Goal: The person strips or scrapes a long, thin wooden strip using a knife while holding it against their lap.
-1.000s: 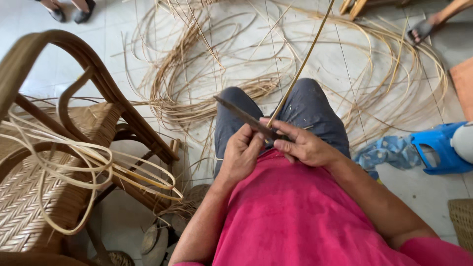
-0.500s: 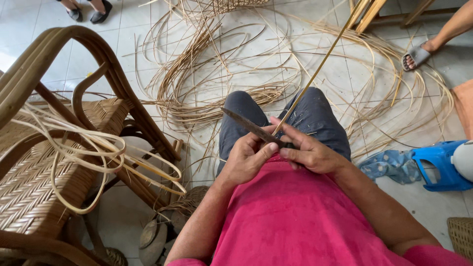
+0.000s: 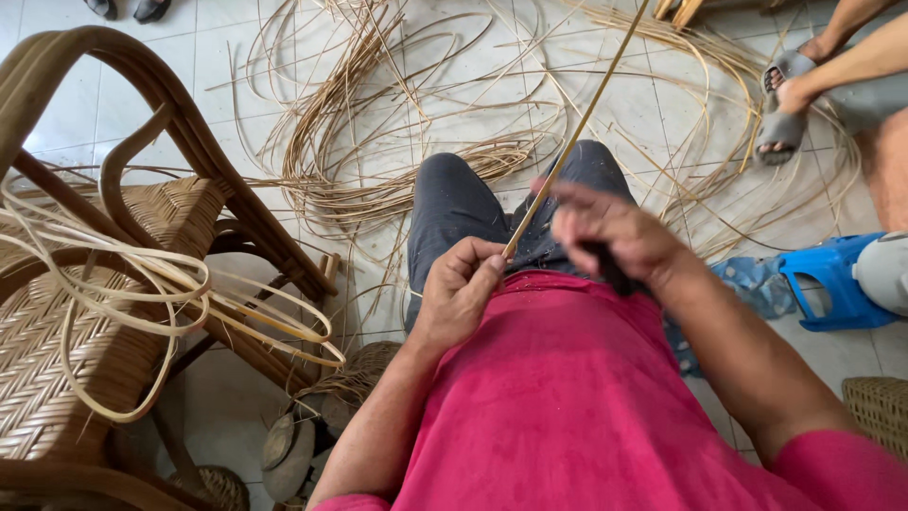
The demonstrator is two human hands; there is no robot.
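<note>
I sit over my grey-trousered knees in a pink shirt. My left hand (image 3: 462, 291) pinches the lower end of a long thin rattan strip (image 3: 577, 128), which slants up and to the right out of the top of the view. My right hand (image 3: 605, 232) is blurred with motion. It lies against the strip just right of my left hand, closed round a dark knife handle (image 3: 610, 274). The blade is hidden behind the hand.
A woven rattan chair (image 3: 113, 284) draped with loops of cane (image 3: 142, 274) stands at my left. Loose rattan strips (image 3: 378, 142) cover the tiled floor ahead. A blue plastic stool (image 3: 832, 279), another person's sandalled feet (image 3: 780, 104) and a woven basket (image 3: 880, 412) are on the right.
The knife blade that lay across my lap pointing left is no longer visible. My right hand has shifted right and now blurs. My left hand now pinches the strip's end.
</note>
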